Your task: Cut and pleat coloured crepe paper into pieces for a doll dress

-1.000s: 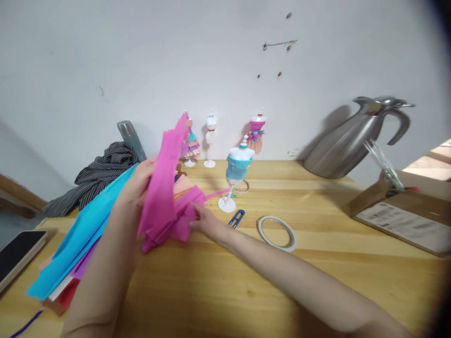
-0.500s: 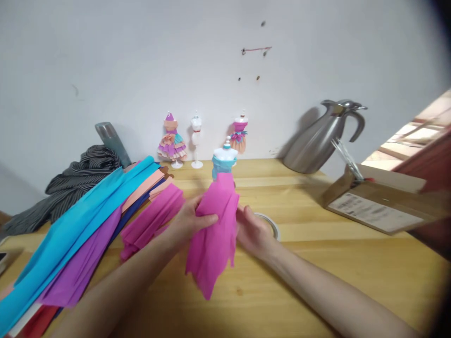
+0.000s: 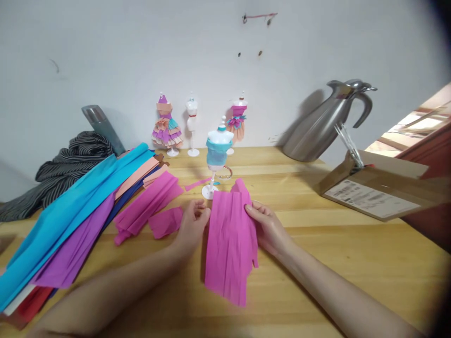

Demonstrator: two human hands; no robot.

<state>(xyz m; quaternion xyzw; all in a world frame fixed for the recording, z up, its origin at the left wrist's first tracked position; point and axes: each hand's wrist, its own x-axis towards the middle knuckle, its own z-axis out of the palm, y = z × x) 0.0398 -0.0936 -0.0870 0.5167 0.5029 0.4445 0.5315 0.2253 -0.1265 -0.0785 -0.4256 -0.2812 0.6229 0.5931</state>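
Two bare hands flanked one magenta crepe-paper sheet (image 3: pixel 227 244), which stood before the nearest miniature dress form (image 3: pixel 217 152) and over the wooden tabletop (image 3: pixel 317 295); whether its lower end touched the wood could not be told. The right hand (image 3: pixel 269 225) pinched the sheet's upper right edge between thumb and fingers. The left hand (image 3: pixel 193 225) had its thumb and fingers bent at the left edge, and whether they gripped or merely met it could not be told.

The sheet looked very light, soft and a little stretchy, dry rather than slippery, and likely to tear from its ragged lower right edge. The upper corners seemed the best hold (a gentle pinch through the folds, so the pleats would not be crushed).

Magenta pieces numbered four: the sheet, one folded bundle (image 3: pixel 148 206), one small piece (image 3: pixel 166 222) and one narrow strip (image 3: pixel 197 183). Miniature dress forms also numbered four, the nearest wrapped in turquoise and three at the wall (image 3: pixel 127 61). One steel jug (image 3: pixel 313 129) and one cardboard box (image 3: pixel 373 197) stood at the right.
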